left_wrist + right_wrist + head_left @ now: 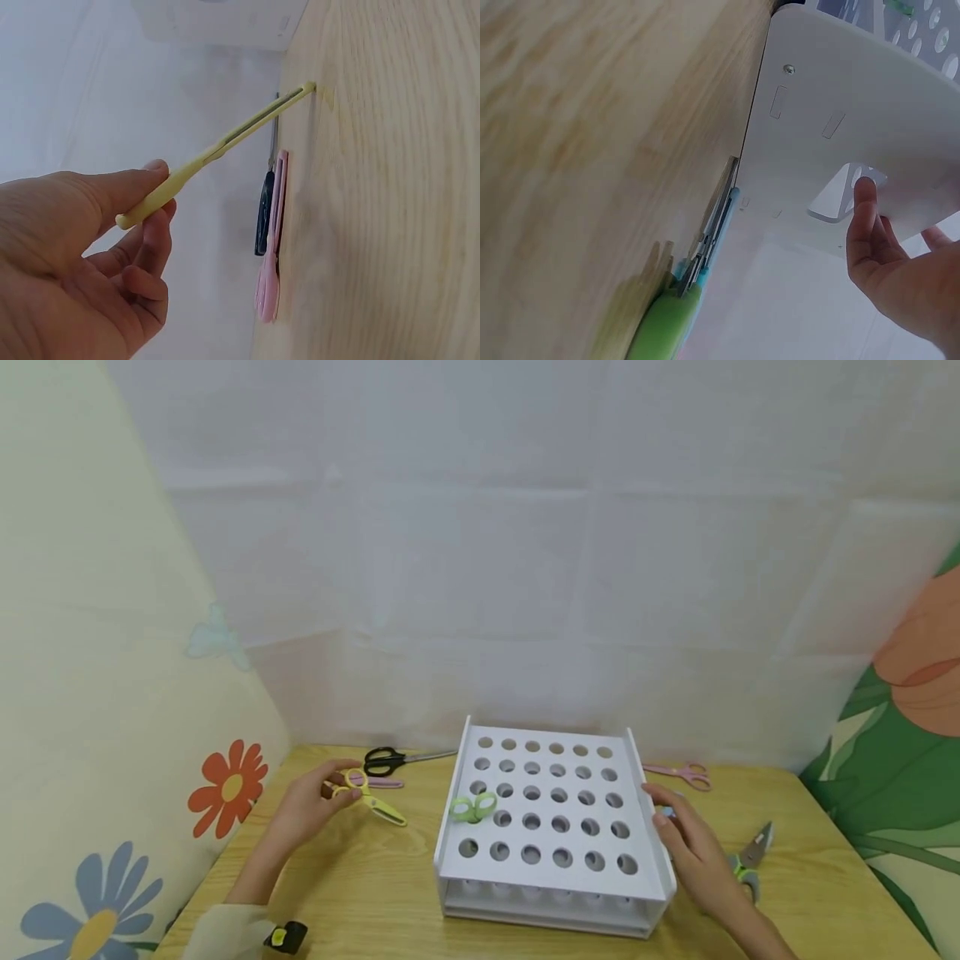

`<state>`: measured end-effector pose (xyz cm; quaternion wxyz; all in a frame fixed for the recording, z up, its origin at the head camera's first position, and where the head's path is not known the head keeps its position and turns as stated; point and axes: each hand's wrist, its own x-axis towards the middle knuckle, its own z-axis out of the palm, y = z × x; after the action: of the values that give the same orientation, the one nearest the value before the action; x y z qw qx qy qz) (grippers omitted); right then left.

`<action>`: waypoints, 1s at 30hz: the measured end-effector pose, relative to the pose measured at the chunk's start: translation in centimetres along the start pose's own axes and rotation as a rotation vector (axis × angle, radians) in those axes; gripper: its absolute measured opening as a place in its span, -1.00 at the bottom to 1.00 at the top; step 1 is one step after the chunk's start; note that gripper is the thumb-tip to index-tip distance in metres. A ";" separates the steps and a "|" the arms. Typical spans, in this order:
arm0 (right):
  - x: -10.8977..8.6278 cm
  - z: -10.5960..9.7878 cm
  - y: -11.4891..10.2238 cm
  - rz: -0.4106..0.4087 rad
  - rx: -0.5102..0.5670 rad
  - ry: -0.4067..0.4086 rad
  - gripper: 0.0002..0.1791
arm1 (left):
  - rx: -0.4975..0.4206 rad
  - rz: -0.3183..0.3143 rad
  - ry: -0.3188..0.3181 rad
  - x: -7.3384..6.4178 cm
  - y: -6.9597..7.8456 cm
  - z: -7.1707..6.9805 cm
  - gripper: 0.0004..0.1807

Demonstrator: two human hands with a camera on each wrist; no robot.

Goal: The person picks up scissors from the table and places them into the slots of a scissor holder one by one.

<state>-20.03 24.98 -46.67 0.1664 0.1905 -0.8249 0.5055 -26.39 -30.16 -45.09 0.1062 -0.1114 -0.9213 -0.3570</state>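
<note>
My left hand (306, 806) pinches yellow scissors (384, 811) by the handle loops, thumb on one side and fingers on the other. In the left wrist view the scissors (225, 142) slant, their tip right at the tabletop. A white rack (546, 883) with rows of round holes stands to the right of that hand. Green-handled scissors (474, 807) sit in a hole near its left side, loops up and blades hidden. Against the rack's right side panel (817, 97) rests my right hand (693, 852), a fingertip at the cut-out handle opening (840, 196).
Black-handled scissors (386, 762) and pink scissors (381, 783) lie left of the rack. To the right lie another pink pair (686, 773) and a green-and-grey pair (752, 858). A small black-and-yellow object (287, 937) is by the left sleeve. A white sheet (480, 568) hangs behind the table.
</note>
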 end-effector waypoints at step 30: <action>-0.1 0.0 0.2 0.004 0.000 -0.011 -0.57 | -0.032 -0.003 0.155 -0.3 2.3 0.5 -0.64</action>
<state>-20.07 25.10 -46.81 0.1610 0.1917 -0.8261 0.5049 -25.51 -28.17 -44.10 0.1748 -0.0839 -0.9046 -0.3795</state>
